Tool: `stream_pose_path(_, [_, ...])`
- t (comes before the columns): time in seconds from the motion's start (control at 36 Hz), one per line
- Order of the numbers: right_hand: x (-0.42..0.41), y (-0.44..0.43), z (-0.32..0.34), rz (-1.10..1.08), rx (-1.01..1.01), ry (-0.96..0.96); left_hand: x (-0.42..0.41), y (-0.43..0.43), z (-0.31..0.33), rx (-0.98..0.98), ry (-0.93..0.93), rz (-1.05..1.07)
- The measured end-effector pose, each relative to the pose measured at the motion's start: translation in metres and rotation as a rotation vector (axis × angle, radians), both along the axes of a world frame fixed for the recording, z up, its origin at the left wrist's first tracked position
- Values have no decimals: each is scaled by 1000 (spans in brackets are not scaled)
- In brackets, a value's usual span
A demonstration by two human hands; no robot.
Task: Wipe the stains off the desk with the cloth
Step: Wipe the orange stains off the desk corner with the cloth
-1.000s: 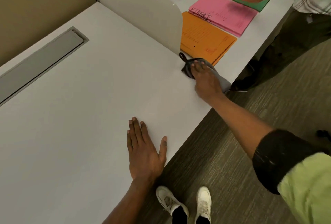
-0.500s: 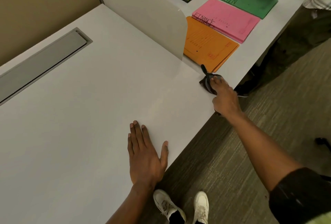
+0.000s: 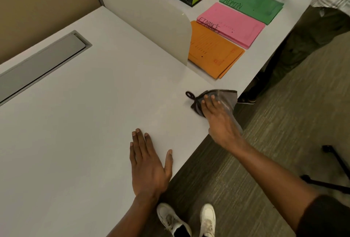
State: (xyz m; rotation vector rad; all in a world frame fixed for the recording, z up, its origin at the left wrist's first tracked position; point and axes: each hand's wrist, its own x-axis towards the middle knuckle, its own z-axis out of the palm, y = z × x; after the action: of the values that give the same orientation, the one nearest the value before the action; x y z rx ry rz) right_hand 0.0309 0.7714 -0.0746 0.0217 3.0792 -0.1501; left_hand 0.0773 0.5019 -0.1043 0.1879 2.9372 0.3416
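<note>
While left hand [image 3: 149,168] rests flat, cloth [image 3: 225,97] under right hand [image 3: 220,121] fingers [image 3: 205,104]

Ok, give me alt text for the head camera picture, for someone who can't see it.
A person's right hand presses a grey cloth onto the near edge of a white desk, while the left hand lies flat on it. Orange, pink and green folders lie beyond a low divider.

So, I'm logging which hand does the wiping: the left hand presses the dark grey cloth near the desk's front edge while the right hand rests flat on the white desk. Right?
Not quite: the hands are swapped. In the head view the right hand presses the dark grey cloth near the front edge, while the left hand rests flat on the white desk.
</note>
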Motion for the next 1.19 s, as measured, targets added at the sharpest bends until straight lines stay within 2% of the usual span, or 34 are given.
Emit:
stream_pose_path(0.19, [-78,-10,6,-107,-90,-14,2,0,0,11,20,-1])
stream_pose_path(0.31, [-68,-38,7,-33,-86,-28,1,0,-2,17,26,0])
stream_pose_path(0.5, [-30,-59,17,113,-199,-138,1,-1,-3,30,50,1])
stream_pose_path(0.61, [-13,-67,42,92,-391,-178,2,-1,-3,44,52,5])
stream_pose_path(0.78, [0,-78,94,-49,-700,-4,2,-3,-2,76,29,10])
stream_pose_path(0.86, [0,-72,114,-78,-774,68,2,-5,-2,99,10,18])
stream_pose_path(0.97, [-4,-63,99,-95,-701,95,2,-7,-3,125,2,23])
stream_pose_path(1.06, [-1,-48,55,-124,-582,8,2,-7,-2,127,2,22])
stream_pose_path(1.11, [4,-40,27,-60,-483,-46,2,-6,-2,133,10,20])
stream_pose_path(1.19, [11,-38,0,110,-268,-22,1,-6,-3,135,10,21])
